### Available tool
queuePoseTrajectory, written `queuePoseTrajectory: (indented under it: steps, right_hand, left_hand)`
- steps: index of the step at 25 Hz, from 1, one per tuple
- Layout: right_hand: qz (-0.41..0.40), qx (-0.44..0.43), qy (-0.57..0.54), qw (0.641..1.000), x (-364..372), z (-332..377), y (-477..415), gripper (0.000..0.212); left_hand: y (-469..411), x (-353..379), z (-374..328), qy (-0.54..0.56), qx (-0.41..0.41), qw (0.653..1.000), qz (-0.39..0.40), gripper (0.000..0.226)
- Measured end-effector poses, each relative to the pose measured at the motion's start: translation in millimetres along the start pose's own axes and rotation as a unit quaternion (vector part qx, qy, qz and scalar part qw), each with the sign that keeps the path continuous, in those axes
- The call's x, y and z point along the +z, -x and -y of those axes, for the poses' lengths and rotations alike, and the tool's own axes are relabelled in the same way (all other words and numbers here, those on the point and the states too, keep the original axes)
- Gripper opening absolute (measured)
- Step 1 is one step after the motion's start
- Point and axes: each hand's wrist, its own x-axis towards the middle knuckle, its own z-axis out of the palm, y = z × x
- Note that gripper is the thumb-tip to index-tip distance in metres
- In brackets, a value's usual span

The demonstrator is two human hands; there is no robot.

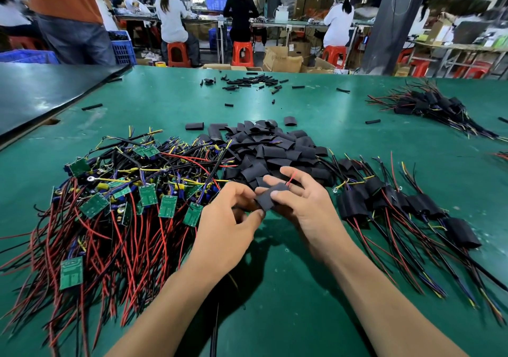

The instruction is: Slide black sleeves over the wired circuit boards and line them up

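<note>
Both hands hold one black sleeve (268, 198) above the green table (288, 288). My left hand (228, 219) pinches its near left end, and my right hand (302, 205) grips it from the right. A thin red wire (292, 178) sticks out of the sleeve's far end between my right fingers. The board inside is hidden. A heap of empty black sleeves (275, 150) lies just beyond my hands. To the left sprawls a tangle of bare green circuit boards (148, 194) with red and black wires. To the right, sleeved boards (406, 205) lie in a row.
Small black tube offcuts (247, 80) are scattered at the far middle of the table. Another bundle of sleeved boards (428, 103) lies far right. A dark board (41, 92) overlaps the table's left corner. People sit on red stools beyond the table's far edge.
</note>
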Motion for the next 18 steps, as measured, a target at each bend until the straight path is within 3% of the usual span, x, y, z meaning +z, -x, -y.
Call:
queuePoseTrajectory:
  steps: [5,10,13,16,18]
  right_hand:
    - [-0.017,-0.023,0.078,0.997,-2,-2,-2,0.034]
    - [-0.095,-0.038,-0.039,0.994,-11,5,-8,0.029]
    - [-0.104,-0.043,-0.066,0.991,-14,9,-8,0.023]
    - [-0.072,-0.018,-0.016,0.997,-8,5,-4,0.023]
    - [-0.059,-0.013,0.077,0.995,-3,-1,0,0.022]
  left_hand:
    - [-1,-2,-2,0.029,-0.042,0.998,0.035,0.029]
    - [-6,-9,4,0.024,-0.11,0.987,0.117,0.03]
    - [-6,-11,1,0.078,-0.135,0.981,0.118,0.027]
    - [-5,-10,-1,0.08,-0.118,0.984,0.105,0.022]
    - [-5,-7,-1,0.083,-0.095,0.989,0.076,0.019]
